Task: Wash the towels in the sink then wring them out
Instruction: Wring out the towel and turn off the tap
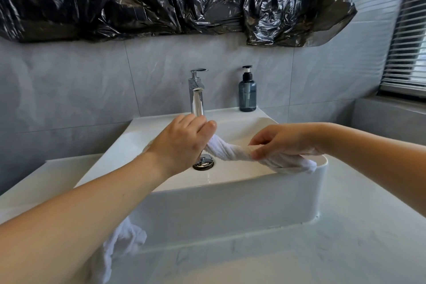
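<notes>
Head view: our twisted white towel runs left-right over the sink; left hand and right hand fingers grip opposite ends, ready to wring.

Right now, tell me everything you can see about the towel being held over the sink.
The towel is white, ribbed terry cloth, twisted into a tight rope. It stretches roughly level above the sink basin, just over the drain. The left hand grips one end, hiding it, while the right hand pinches the other end, whose loose tail rests on the sink's front rim. It looks wet, though no dripping shows.
</notes>
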A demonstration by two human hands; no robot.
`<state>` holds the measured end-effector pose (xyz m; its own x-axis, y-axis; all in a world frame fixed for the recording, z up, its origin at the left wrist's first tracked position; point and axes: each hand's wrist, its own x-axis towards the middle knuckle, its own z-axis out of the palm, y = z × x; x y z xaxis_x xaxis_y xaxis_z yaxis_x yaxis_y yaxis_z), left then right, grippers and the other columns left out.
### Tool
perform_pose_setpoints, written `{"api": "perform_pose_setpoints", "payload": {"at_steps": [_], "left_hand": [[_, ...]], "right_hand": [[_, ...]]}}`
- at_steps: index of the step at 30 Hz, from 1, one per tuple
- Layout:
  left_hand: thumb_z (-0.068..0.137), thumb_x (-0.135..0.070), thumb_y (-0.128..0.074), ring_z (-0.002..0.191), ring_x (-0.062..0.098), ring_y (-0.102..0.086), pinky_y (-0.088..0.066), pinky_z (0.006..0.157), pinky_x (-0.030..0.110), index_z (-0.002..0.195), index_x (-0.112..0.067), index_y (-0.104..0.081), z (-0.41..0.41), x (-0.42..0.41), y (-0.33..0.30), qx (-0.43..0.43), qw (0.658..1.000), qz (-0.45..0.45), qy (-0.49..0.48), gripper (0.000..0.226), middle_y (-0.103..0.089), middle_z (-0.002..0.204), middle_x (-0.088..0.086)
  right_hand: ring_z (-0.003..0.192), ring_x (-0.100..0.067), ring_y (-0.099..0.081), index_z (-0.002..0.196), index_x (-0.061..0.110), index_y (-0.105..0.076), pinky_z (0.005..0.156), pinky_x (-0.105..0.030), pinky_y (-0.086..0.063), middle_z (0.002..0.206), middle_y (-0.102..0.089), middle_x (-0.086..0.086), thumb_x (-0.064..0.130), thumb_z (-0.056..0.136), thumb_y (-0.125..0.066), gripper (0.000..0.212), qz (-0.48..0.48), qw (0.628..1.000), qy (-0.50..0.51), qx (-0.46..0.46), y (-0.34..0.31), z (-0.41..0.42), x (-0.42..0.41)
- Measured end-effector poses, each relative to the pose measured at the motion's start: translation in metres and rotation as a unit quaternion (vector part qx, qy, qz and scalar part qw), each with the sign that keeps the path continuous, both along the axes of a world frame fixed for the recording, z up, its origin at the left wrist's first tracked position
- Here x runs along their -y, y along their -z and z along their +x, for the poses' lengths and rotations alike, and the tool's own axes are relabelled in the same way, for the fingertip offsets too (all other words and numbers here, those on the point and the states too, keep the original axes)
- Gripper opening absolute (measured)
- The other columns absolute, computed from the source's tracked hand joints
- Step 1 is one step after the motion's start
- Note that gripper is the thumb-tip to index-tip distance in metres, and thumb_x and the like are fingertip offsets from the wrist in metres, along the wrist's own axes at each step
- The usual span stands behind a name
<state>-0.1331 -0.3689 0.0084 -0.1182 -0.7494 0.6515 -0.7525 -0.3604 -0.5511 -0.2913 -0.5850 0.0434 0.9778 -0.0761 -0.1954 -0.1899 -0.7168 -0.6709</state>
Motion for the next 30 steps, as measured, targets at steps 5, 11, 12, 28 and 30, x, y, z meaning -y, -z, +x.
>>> {"api": "perform_pose_setpoints", "payload": {"at_steps": [5,11,12,28,30], "left_hand": [[0.09,0.002,-0.031,0.071,0.029,-0.051,-0.041,0.062,0.038,0.106,-0.003,-0.061,-0.001,0.0,-0.003,0.077,0.996,0.031,-0.024,0.035,-0.056,0.087,0.012],[0.085,-0.004,-0.048,0.068,0.027,-0.044,-0.035,0.061,0.037,0.107,-0.005,-0.06,-0.004,0.003,-0.004,0.116,0.992,0.007,-0.053,0.025,-0.053,0.085,0.01],[0.082,-0.006,-0.056,0.068,0.027,-0.045,-0.034,0.061,0.037,0.104,-0.006,-0.061,-0.003,0.005,-0.003,0.101,0.993,0.001,-0.067,0.023,-0.053,0.084,0.009],[0.079,-0.025,-0.073,0.049,0.022,-0.045,-0.036,0.058,0.03,0.067,-0.014,-0.057,-0.02,0.071,0.004,-0.686,0.717,0.026,-0.124,0.023,-0.05,0.054,0.003],[0.079,-0.02,-0.071,0.05,0.02,-0.043,-0.032,0.055,0.028,0.064,-0.017,-0.052,-0.017,0.071,0.009,-0.665,0.736,0.01,-0.127,0.024,-0.047,0.054,-0.001]], "right_hand": [[0.085,-0.024,-0.067,0.099,0.01,-0.059,0.079,-0.04,-0.055,0.096,-0.071,-0.01,0.014,0.075,-0.072,0.027,-0.013,1.0,0.009,-0.004,-0.008,0.019,-0.008],[0.063,-0.017,-0.051,0.092,0.009,-0.057,0.063,-0.032,-0.049,0.075,-0.056,-0.005,0.02,0.076,-0.07,0.023,0.199,0.974,-0.025,-0.106,-0.005,0.033,-0.011],[0.058,-0.015,-0.048,0.089,0.01,-0.057,0.058,-0.029,-0.045,0.071,-0.054,-0.003,0.02,0.081,-0.072,0.02,0.16,0.983,-0.005,-0.089,-0.005,0.033,-0.015],[0.072,-0.028,-0.062,0.101,0.015,-0.052,0.057,-0.034,-0.041,0.091,-0.066,-0.003,0.03,0.1,-0.046,0.017,-0.532,0.772,-0.024,0.346,0.021,0.04,-0.003],[0.083,-0.023,-0.062,0.111,0.017,-0.05,0.061,-0.03,-0.036,0.103,-0.065,0.0,0.033,0.099,-0.048,0.02,-0.538,0.779,-0.037,0.319,0.02,0.039,-0.003]]}}
